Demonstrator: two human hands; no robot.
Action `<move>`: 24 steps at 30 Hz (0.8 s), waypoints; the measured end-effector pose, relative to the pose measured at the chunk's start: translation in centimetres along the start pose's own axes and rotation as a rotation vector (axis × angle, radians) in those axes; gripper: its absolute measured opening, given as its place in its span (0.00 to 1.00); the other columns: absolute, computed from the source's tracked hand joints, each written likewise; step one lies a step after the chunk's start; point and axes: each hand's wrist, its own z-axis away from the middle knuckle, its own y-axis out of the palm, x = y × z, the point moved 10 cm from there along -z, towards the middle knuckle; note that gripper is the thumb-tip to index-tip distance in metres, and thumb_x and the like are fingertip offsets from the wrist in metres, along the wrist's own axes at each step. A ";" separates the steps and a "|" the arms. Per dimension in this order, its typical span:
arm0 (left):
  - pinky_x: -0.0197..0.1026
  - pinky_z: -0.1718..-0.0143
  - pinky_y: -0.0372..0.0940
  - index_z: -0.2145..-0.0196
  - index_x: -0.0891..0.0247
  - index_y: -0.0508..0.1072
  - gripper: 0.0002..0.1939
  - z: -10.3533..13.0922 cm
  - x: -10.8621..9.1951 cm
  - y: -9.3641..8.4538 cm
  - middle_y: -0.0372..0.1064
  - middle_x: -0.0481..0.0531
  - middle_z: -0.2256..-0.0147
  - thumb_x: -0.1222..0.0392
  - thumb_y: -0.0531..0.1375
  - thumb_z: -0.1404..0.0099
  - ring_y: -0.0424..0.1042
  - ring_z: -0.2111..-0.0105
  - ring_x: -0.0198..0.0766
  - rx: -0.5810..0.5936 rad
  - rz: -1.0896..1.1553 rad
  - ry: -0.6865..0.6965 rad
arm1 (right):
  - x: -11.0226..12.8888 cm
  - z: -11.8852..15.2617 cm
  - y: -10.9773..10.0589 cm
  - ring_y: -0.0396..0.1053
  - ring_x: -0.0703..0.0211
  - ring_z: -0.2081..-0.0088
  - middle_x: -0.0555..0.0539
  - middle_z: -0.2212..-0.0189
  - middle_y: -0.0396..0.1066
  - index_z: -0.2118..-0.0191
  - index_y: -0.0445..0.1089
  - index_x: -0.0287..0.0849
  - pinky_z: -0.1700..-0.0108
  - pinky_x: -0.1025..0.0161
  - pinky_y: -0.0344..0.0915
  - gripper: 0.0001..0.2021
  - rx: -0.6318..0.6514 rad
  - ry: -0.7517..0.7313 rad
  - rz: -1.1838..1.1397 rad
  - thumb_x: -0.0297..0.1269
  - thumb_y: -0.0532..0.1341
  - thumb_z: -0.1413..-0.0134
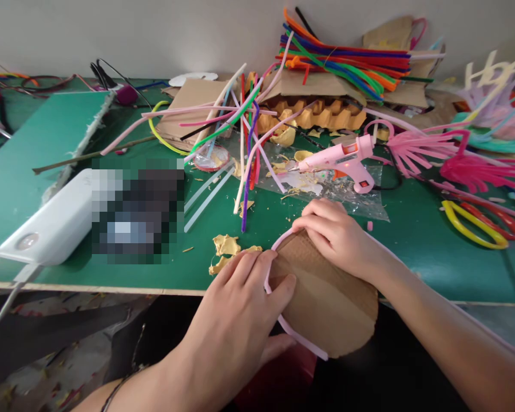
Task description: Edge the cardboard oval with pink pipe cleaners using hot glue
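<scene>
Our two hands, left and right, pinch one pink fuzzy stick against one round brown card.

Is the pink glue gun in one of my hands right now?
No, the pink glue gun lies on the table, beyond both hands.

On my left I see a white power bank, a white cable at its near end, just left of a pixelated dark object. Far off, past the middle, sits an egg tray.
</scene>
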 end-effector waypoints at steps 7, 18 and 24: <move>0.52 0.55 0.64 0.57 0.58 0.69 0.25 0.1 0.1 0.1 0.63 0.59 0.52 0.47 0.65 0.51 0.64 0.54 0.50 0.010 -0.006 -0.007 | -0.3 0.1 0.5 0.61 0.62 0.66 0.48 0.72 0.63 0.68 0.66 0.42 0.63 0.61 0.57 0.12 0.050 0.037 0.005 0.27 0.47 0.42; 0.54 0.54 0.64 0.57 0.58 0.69 0.25 0.0 0.0 -0.1 0.64 0.60 0.53 0.47 0.65 0.51 0.65 0.54 0.50 0.002 -0.005 -0.005 | -0.3 0.0 0.7 0.60 0.62 0.67 0.47 0.72 0.63 0.67 0.67 0.40 0.63 0.62 0.56 0.12 0.073 0.028 0.018 0.27 0.47 0.42; 0.54 0.55 0.64 0.57 0.58 0.69 0.25 0.0 0.0 0.0 0.64 0.60 0.53 0.47 0.65 0.51 0.65 0.54 0.50 0.011 -0.003 -0.008 | -0.8 0.1 0.8 0.61 0.63 0.66 0.49 0.71 0.63 0.67 0.64 0.42 0.62 0.62 0.56 0.10 0.074 0.074 -0.031 0.27 0.47 0.42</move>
